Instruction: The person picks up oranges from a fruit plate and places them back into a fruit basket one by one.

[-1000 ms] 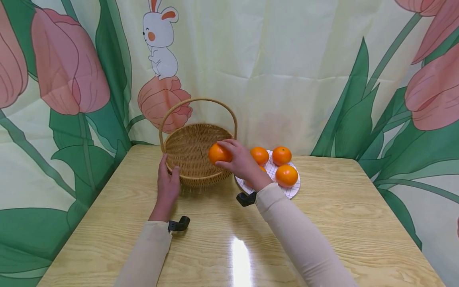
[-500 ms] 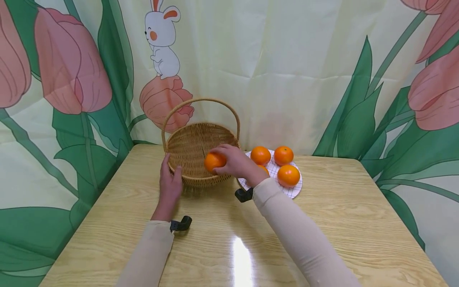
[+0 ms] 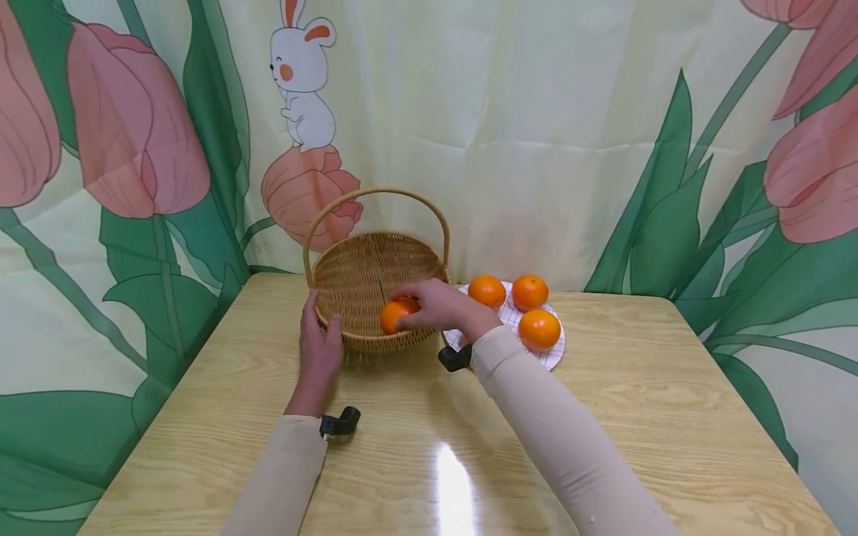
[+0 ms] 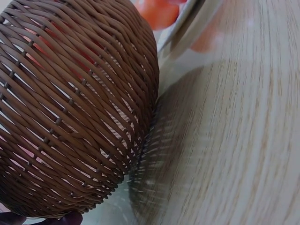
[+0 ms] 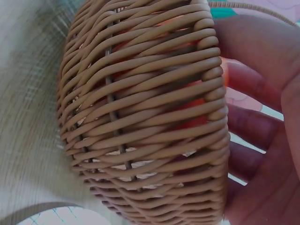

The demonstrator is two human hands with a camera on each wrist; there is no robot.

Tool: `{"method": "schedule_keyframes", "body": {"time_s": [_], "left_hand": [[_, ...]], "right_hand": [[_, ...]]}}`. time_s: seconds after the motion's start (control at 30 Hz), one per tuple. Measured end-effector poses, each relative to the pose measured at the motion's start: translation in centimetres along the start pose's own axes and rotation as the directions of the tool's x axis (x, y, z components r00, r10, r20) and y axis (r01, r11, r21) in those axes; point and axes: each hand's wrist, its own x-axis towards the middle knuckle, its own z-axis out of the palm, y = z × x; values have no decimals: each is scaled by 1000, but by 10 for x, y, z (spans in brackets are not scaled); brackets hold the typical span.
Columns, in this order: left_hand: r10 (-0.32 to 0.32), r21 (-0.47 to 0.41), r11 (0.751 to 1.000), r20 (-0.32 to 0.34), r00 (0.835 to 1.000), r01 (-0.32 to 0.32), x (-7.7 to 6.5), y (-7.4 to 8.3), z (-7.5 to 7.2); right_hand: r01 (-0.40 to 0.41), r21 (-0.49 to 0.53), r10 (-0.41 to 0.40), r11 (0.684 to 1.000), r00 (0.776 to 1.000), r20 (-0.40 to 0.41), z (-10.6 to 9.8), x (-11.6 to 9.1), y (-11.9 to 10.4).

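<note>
My right hand [image 3: 436, 305] pinches an orange [image 3: 397, 316] inside the wicker basket [image 3: 362, 272], just behind its front rim. In the right wrist view, its fingers [image 5: 251, 122] reach past the rim, and the orange [image 5: 192, 112] shows in patches through the weave. At the basket's left front, my left hand [image 3: 320, 350] holds the rim, thumb in front and fingers on the outer side. Only dark fingertips [image 4: 70, 218] appear at the bottom of the left wrist view, against the basket [image 4: 79, 108]. Whether other oranges lie deeper inside is hidden.
Right of the basket stands a round checked plate [image 3: 553, 357] with several oranges [image 3: 539, 330], partly behind my right wrist. The basket's tall handle [image 3: 378, 190] arches over its opening. A wooden table [image 3: 643, 402] lies beneath, with a printed curtain [image 3: 523, 134] behind.
My right hand has moved slightly left and down with the orange, lower into the basket. The left hand has stayed at the rim.
</note>
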Motion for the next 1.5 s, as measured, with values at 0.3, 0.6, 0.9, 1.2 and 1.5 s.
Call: {"method": "schedule_keyframes", "body": {"time_s": [0.3,0.6,0.9,1.2,1.5], "left_hand": [[-4,-13,1000,9,1000,5,2,-1,0],[-48,-47,998,39,998,50,3,0,-3],[-40,-72,996,58,998,44,4,0,-5],[-39,-60,997,55,998,42,5,2,-4],[-31,-49,998,59,998,34,7,-2,-4]], "right_hand": [[-26,42,33,999,983,-179,-7,-18,10],[-119,47,128,992,922,-365,-7,-44,36],[-165,81,183,983,910,-373,2,-63,57],[-208,110,233,972,910,-342,13,-78,74],[-225,79,238,971,914,-329,25,-86,82]]}}
